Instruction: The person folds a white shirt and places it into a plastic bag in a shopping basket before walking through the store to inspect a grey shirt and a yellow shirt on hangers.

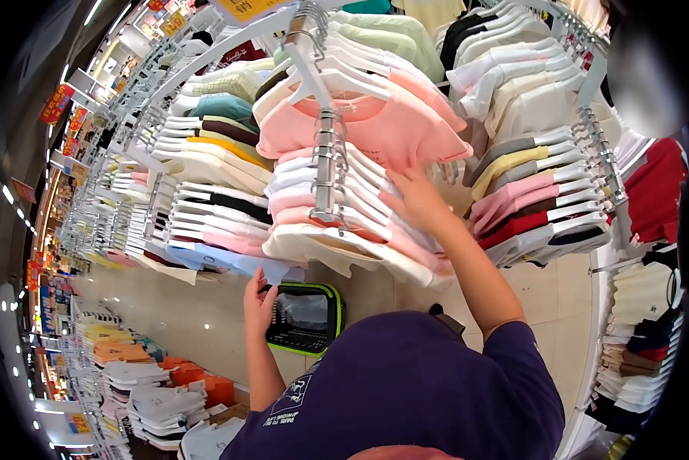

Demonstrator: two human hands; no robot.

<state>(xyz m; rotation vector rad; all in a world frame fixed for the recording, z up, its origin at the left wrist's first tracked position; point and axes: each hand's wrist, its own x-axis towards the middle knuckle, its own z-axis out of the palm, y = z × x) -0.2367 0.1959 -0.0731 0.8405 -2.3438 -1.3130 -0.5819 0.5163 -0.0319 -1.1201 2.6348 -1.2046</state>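
Note:
My right hand rests against the hanging clothes on the middle rack, its fingers stretched out over the shoulders of several white and pink T-shirts. Just beyond its fingertips hangs a pink T-shirt, facing me on a white hanger. Lower and to the left, my left hand is raised with fingers apart. It is beside the end of a light blue T-shirt; whether it touches the cloth I cannot tell. A cream T-shirt hangs nearest to me on the middle rack's metal arm.
A black shopping basket with a green rim stands on the tiled floor below. Racks of shirts line both sides, with grey, pink and red T-shirts at right. Folded shirts lie at lower left. Red garments hang far right.

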